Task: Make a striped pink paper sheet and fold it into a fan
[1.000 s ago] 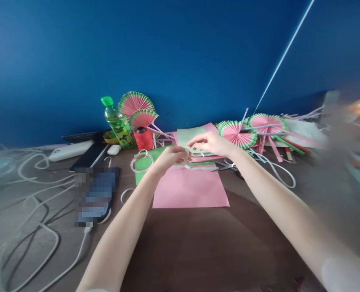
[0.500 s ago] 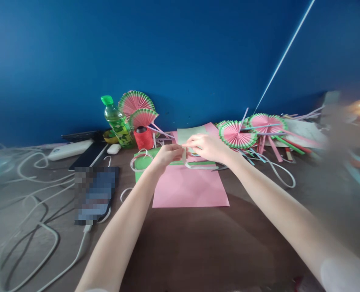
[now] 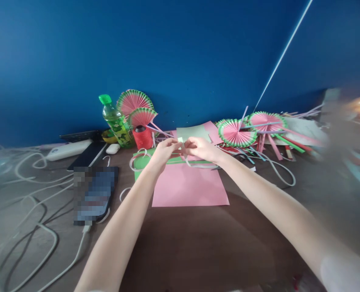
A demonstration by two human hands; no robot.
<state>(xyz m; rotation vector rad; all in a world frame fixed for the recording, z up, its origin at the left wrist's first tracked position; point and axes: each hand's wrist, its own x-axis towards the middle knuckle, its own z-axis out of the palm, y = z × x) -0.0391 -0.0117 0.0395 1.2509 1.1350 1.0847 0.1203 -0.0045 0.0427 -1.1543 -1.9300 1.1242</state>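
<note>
My left hand and my right hand meet above the far edge of a pink paper sheet. Both pinch a narrow pale paper strip between their fingertips, and its loose end trails down to the right over the table. Under the hands lie a green sheet and a stack of pink and pale green paper.
A green bottle, a red thread spool and pink-green paper fans stand at the blue wall. More paper fans and coloured strips lie right. A phone, white cables and a power bank sit left.
My hands have drawn closer together and lifted slightly, the right hand moving left to meet the left on the paper strip. The scissors once visible by my right wrist are now covered.
</note>
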